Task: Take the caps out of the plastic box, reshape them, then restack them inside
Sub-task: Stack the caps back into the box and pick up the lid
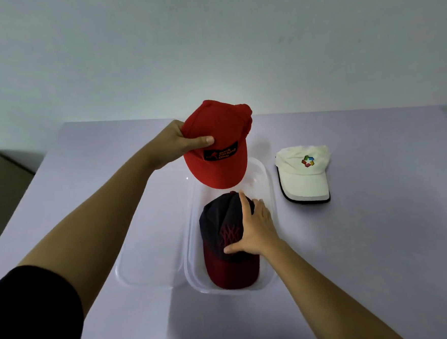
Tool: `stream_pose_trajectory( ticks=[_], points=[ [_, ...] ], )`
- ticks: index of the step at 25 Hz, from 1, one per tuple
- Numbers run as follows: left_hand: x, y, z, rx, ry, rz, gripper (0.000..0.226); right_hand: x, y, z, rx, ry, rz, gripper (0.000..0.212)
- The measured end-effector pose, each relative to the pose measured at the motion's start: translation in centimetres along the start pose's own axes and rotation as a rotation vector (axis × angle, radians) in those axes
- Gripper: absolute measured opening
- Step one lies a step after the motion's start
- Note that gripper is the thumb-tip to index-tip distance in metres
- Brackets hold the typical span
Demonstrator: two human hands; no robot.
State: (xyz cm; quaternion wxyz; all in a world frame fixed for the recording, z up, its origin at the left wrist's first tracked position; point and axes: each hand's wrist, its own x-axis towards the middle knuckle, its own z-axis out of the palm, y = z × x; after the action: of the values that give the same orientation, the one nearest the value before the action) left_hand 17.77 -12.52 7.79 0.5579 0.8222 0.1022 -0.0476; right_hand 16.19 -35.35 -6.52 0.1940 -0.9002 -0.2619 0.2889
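Fingers (202,141) of your left hand (173,143) pinch the red cap (218,153) clear above the plastic box (266,177), leaving room for your right hand (258,227), cupped round the dark cap (221,235) inside.

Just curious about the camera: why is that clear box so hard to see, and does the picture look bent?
Head view: dim, soft light, so the plastic box shows mostly by its pale rim and a glint; head view: the wide-angle lens splays the table edges outward; head view: the red cap and dark cap are sharp.
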Motion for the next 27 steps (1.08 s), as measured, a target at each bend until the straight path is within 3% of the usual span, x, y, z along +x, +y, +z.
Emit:
stream_pose_trajectory(
  ticks=[7, 14, 18, 20, 23, 25, 27],
  points=[
    [2.1, -2.2, 0.6, 0.024, -0.192, -0.072, 0.022, -2.0, -0.1, 1.1, -0.075, 0.187, -0.165, 0.120],
    [2.1, -7.9, 4.9, -0.014, -0.517, -0.438, 0.050, -3.4, 1.6, 3.1, 0.010, 0.492, -0.333, 0.117],
    [1.5, -9.7, 6.0, -0.151, -0.585, -0.606, 0.040, -3.4, 1.7, 2.3, 0.042, 0.371, -0.254, 0.116],
    [1.2, -10.2, 6.4, -0.205, -0.591, -0.630, 0.043, -3.3, 1.6, 1.6, 0.030, 0.227, -0.206, 0.113],
    [1.0, -10.0, 7.1, -0.115, -0.469, -0.588, 0.055, -2.0, 1.7, -0.3, 0.016, 0.246, -0.133, 0.114],
    [0.7, -9.6, 7.3, 0.102, -0.311, -0.456, 0.056, -0.4, 2.2, -2.1, 0.077, 0.239, -0.062, 0.117],
    [0.4, -9.7, 7.2, 0.303, -0.213, -0.236, 0.043, 1.0, 3.1, -3.6, 0.106, 0.156, -0.053, 0.112]
  ],
)
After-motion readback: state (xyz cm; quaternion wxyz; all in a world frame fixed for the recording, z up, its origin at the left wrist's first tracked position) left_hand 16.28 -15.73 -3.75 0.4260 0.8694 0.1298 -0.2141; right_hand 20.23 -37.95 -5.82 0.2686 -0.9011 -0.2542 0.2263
